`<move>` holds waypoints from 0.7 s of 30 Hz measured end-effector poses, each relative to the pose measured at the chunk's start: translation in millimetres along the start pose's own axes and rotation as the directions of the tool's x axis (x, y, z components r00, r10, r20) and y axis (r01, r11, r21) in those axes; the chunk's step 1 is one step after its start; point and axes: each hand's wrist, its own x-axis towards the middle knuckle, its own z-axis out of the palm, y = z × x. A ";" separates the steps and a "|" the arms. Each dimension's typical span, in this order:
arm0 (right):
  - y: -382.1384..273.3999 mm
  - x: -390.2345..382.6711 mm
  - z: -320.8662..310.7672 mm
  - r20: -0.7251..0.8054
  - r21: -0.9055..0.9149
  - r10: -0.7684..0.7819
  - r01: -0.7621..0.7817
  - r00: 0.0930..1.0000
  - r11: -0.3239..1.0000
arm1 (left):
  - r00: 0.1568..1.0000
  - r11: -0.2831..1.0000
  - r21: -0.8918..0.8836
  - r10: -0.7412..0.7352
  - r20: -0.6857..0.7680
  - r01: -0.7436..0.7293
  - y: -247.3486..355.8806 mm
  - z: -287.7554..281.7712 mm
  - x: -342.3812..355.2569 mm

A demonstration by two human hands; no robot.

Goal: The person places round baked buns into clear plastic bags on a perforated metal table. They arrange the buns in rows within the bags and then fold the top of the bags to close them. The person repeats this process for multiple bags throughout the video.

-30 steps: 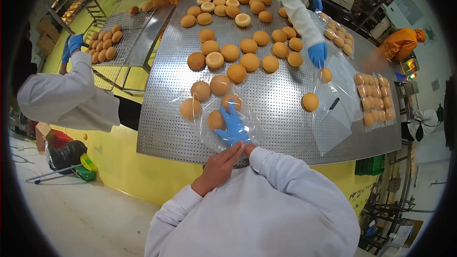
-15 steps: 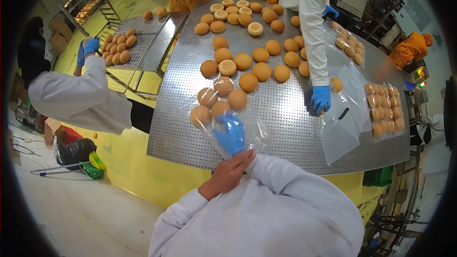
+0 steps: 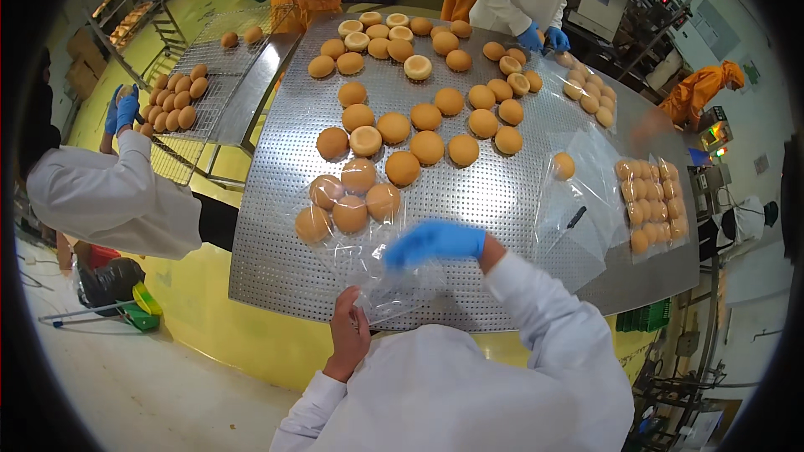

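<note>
A clear plastic bag (image 3: pixel 381 285) lies on the perforated metal table in front of me, with several round brown buns (image 3: pixel 350 213) in its far end. At the bag's near edge, my bare left hand (image 3: pixel 347 333) has its fingers closed on the film. My right hand (image 3: pixel 437 243), in a blue glove, is above the bag's right side, outside it. Motion smears its fingers, so their grip is unclear. Loose buns (image 3: pixel 425 148) sit just beyond the bag, some turned pale side up.
On the metal table (image 3: pixel 502 285), flat plastic bags (image 3: pixel 578 243) lie to the right with a black pen (image 3: pixel 576 217) and one bun. Packed buns (image 3: pixel 649 201) stand farther right. Opposite, a co-worker's gloved hands (image 3: pixel 544 36) handle buns. Another co-worker (image 3: pixel 117 192) stands left by a wire rack (image 3: pixel 201 84).
My right hand has come out of the bag and moved right. My left hand has left my right wrist for the bag's near edge. The co-worker opposite has drawn an arm back.
</note>
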 end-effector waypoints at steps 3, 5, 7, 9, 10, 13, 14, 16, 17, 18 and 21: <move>17.8 43.6 -91.4 -0.602 -0.297 -0.089 -0.119 0.794 0.947 | 0.996 0.992 -0.079 -0.093 0.016 0.094 4.6 3.7 -9.0; 70.7 54.6 -155.3 -0.625 -0.776 -0.410 -0.475 0.664 0.414 | 0.999 0.998 -0.063 0.019 0.050 -0.015 4.9 9.6 -2.2; 77.3 67.6 -154.1 -0.653 -0.754 -0.269 -0.574 0.708 0.319 | 0.997 0.998 0.032 0.054 0.048 -0.055 7.3 7.7 -8.3; 80.9 72.7 -149.9 -0.689 -0.724 -0.232 -0.655 0.686 0.213 | 0.996 0.995 0.073 0.069 0.051 -0.073 9.8 8.3 -13.0; 82.0 73.9 -149.7 -0.707 -0.704 -0.196 -0.649 0.680 0.287 | 0.997 0.995 0.077 0.065 0.049 -0.069 9.2 7.2 -13.9; 82.4 71.1 -140.2 -0.750 -0.617 -0.174 -0.580 0.638 0.532 | 0.999 0.998 0.063 0.010 0.052 -0.013 13.6 8.5 -20.0; 84.8 67.2 -142.8 -0.777 -0.580 -0.237 -0.515 0.584 0.631 | 0.999 0.998 0.057 -0.007 0.054 0.004 16.1 7.4 -19.0; 86.9 57.7 -161.7 -0.820 -0.548 -0.407 -0.345 0.403 0.762 | 0.998 0.997 0.073 0.015 0.065 -0.020 18.7 5.0 -15.9; 87.4 48.2 -177.5 -0.824 -0.559 -0.498 -0.251 0.270 0.790 | 0.997 0.996 0.079 0.023 0.068 -0.028 19.8 5.1 -15.3; 91.8 37.1 -191.8 -0.805 -0.571 -0.581 -0.431 0.123 0.699 | 0.996 0.995 0.083 0.049 0.074 -0.055 19.8 5.4 -15.6; 105.9 19.8 -185.8 -0.852 -0.439 -0.504 -0.718 0.142 0.540 | 0.992 0.988 0.109 0.102 0.079 -0.110 19.9 5.8 -15.2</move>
